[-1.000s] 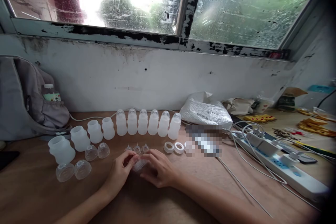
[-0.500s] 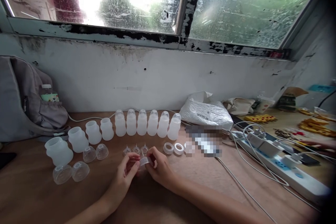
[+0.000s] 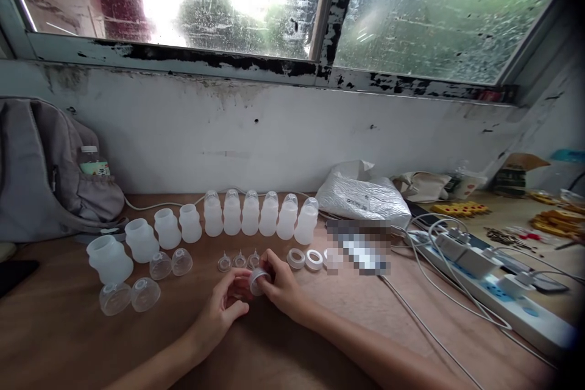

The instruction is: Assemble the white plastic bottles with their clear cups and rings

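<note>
My right hand (image 3: 278, 283) pinches a translucent ring (image 3: 258, 281) near the middle of the table. Just left of it, my left hand (image 3: 230, 300) has its fingers apart, the fingertips beside the ring and nothing in the palm. Behind the hands stand small clear nipple-like pieces (image 3: 224, 262) in a row, the rightmost close to my right fingers. White rings (image 3: 314, 259) lie right of my right hand. Clear domed caps (image 3: 145, 294) rest on the left. Open frosted bottles (image 3: 110, 261) curve round behind them, joining several capped bottles (image 3: 250, 214).
A silver bag (image 3: 363, 195) lies at the back against the wall. On the right are a white power strip (image 3: 516, 298) with plugs and loose cables, and yellow parts (image 3: 555, 222). A grey backpack (image 3: 36, 177) sits at the left. A blurred-out flat object (image 3: 361, 250) lies right of centre.
The ring has turned so its round opening shows, and is now in my right hand. My left fingers have come off it and spread. The whole view has shifted slightly.
</note>
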